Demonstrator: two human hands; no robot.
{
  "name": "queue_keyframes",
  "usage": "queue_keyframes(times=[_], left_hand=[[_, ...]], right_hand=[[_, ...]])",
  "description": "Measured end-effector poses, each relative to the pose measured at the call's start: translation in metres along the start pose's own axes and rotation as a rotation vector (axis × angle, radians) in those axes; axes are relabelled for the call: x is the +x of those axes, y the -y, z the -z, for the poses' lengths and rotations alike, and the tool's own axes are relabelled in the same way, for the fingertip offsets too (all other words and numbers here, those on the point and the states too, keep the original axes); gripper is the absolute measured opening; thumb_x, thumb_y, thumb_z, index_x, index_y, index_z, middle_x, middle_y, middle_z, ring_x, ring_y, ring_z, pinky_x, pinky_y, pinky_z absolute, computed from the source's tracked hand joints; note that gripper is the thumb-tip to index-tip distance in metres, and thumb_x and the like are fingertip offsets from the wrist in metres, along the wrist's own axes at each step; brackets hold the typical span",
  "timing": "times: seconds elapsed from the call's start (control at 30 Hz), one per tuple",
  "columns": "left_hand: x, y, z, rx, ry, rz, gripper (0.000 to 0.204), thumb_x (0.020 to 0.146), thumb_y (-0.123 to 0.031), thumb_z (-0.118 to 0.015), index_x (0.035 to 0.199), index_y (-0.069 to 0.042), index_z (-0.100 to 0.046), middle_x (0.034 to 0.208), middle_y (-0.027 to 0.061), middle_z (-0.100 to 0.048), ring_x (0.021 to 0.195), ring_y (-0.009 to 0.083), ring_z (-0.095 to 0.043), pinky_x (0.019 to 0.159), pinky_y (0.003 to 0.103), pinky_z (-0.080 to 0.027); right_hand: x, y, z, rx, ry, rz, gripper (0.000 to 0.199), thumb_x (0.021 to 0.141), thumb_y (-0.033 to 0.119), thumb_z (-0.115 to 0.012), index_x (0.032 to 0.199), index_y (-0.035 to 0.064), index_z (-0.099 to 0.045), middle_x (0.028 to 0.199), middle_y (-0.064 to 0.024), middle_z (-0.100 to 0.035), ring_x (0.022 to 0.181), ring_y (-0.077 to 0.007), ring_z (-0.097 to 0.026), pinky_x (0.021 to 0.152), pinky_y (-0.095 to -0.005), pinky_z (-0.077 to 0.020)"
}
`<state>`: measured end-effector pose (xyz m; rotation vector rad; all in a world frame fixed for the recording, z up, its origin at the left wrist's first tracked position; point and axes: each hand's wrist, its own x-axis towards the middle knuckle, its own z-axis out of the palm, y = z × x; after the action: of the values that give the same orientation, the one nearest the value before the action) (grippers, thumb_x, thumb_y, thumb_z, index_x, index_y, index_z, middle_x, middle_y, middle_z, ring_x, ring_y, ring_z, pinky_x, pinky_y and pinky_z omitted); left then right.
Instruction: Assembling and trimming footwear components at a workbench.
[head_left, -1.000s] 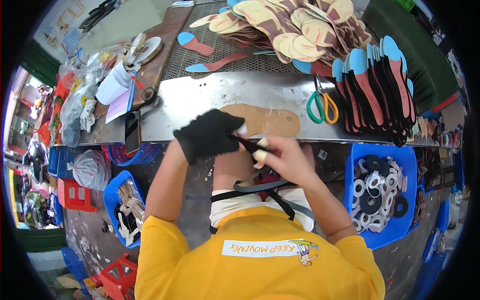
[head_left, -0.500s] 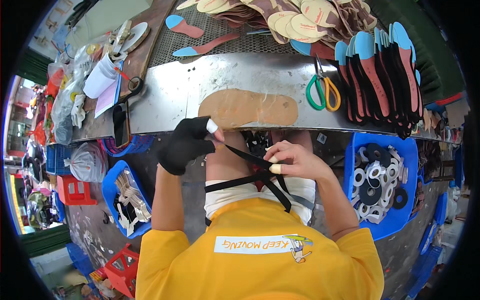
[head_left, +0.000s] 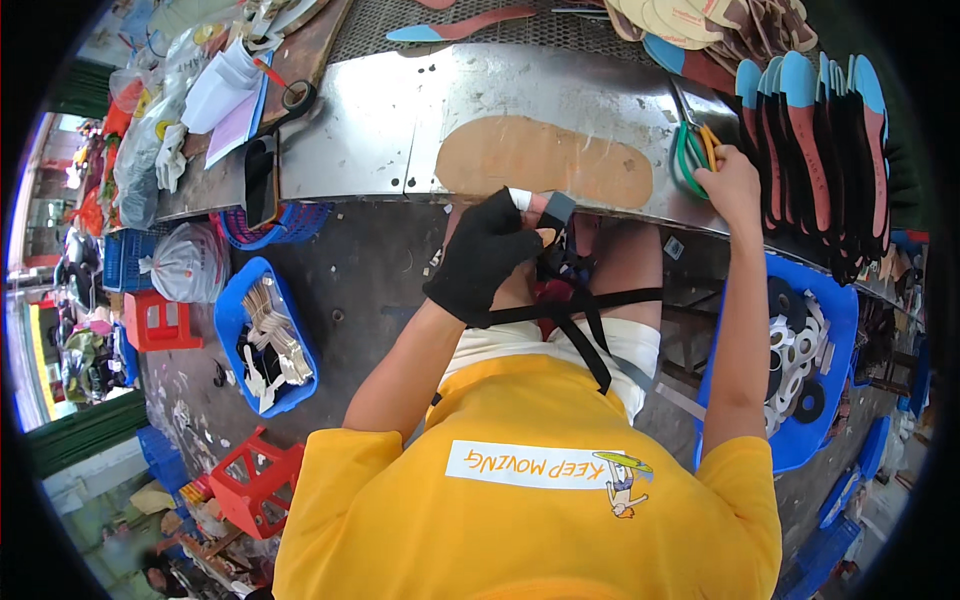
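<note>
My left hand (head_left: 487, 256), in a black fingerless glove with white tape on one finger, is closed near the bench's front edge. Between its thumb and finger is the end of a black strip (head_left: 560, 212), its tip showing grey. A length of black strip (head_left: 625, 298) trails across my lap. On the right, my bare right hand (head_left: 733, 188) grips the orange handle of a pair of scissors (head_left: 690, 160) with one green and one orange handle. The scissors lie on the metal bench with the blades pointing away. A brown insole-shaped template (head_left: 545, 160) is flat on the bench.
Beside the scissors stands a row of blue-and-pink insoles (head_left: 800, 130) with black edges. Farther back are stacked beige insole pieces (head_left: 700, 22). Below the bench, a blue bin (head_left: 705, 385) of tape rolls is right; a blue basket (head_left: 228, 318) and red stools (head_left: 160, 325) are left.
My right hand has let go of the black strip and reached right and forward onto the scissors. The left hand has kept hold of the strip's end. The view has shifted.
</note>
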<state>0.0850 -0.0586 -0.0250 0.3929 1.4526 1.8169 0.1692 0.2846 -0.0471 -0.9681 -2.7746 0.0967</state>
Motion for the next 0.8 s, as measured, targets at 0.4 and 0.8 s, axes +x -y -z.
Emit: queue_keyframes(times=[0.4, 0.8], left_hand=[[0.000, 0.043, 0.021, 0.050, -0.044, 0.011, 0.049, 0.075, 0.002, -0.073, 0.121, -0.002, -0.058, 0.084, 0.0010, -0.063, 0.083, 0.0078, -0.059, 0.078, 0.024, -0.049], [0.002, 0.055, 0.019, 0.200, -0.020, 0.083, 0.046, 0.074, -0.002, -0.074, 0.117, -0.001, -0.061, 0.085, 0.0031, -0.067, 0.082, 0.0094, -0.061, 0.076, 0.025, -0.049]], right_hand=[[-0.174, 0.037, 0.029, 0.822, 0.663, 0.038, 0.044, 0.065, 0.014, -0.083, 0.096, 0.0036, -0.052, 0.077, -0.0015, -0.055, 0.070, -0.0081, -0.048, 0.066, -0.0229, -0.0415], [-0.168, 0.041, 0.022, 0.748, 0.629, 0.070, 0.042, 0.064, 0.017, -0.084, 0.089, 0.0025, -0.053, 0.064, -0.0041, -0.053, 0.059, -0.0096, -0.045, 0.056, -0.0256, -0.0389]])
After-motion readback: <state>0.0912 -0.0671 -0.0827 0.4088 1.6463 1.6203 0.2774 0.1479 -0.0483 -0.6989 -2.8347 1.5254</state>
